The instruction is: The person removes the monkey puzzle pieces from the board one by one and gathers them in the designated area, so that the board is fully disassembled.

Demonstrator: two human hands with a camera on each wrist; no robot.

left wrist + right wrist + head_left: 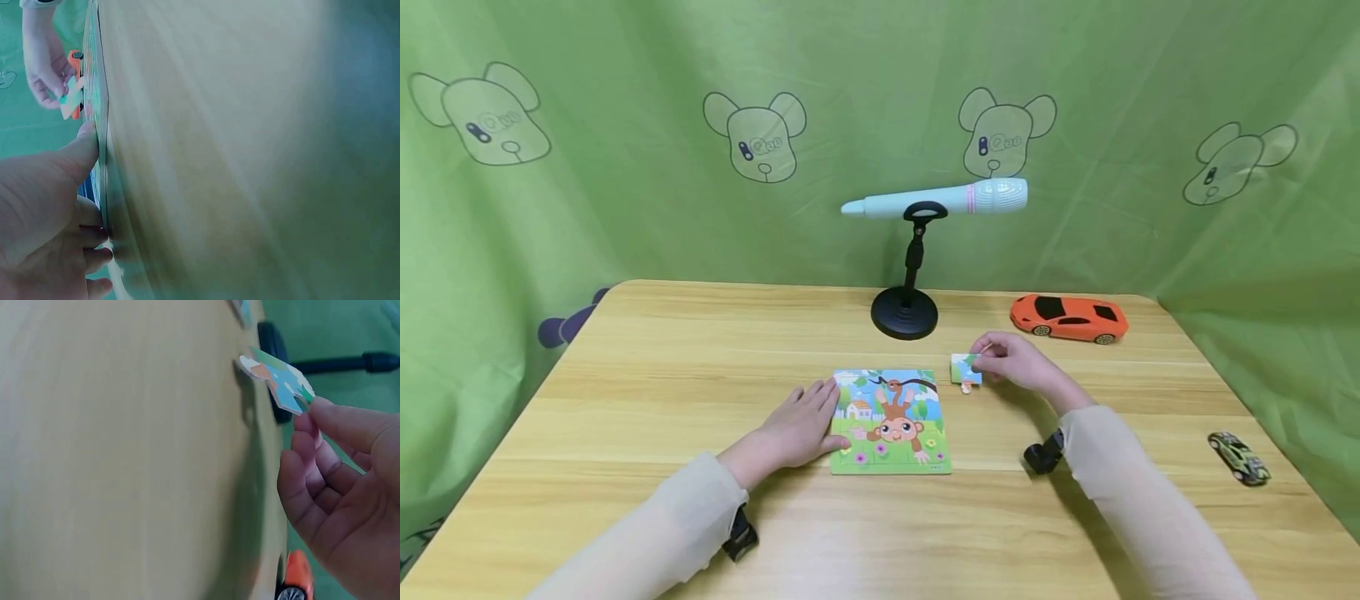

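A square jigsaw puzzle (891,423) with a monkey hanging from a branch lies flat on the table. My left hand (801,423) rests at its left side, fingers extended along the edge. In the left wrist view the thumb (84,147) touches the puzzle near its border. To the puzzle's upper right, my right hand (1017,361) pinches a loose puzzle piece (965,369) between thumb and fingers. This piece (281,378) is mostly sky blue and green, and in the right wrist view it is held tilted above the tabletop.
Behind the puzzle, a light-blue toy microphone (940,200) lies across a black stand (905,314). An orange toy car (1069,319) sits at the back right, and a small camouflage-patterned toy car (1238,457) is near the right edge. A green curtain (880,108) hangs behind the wooden table (700,333).
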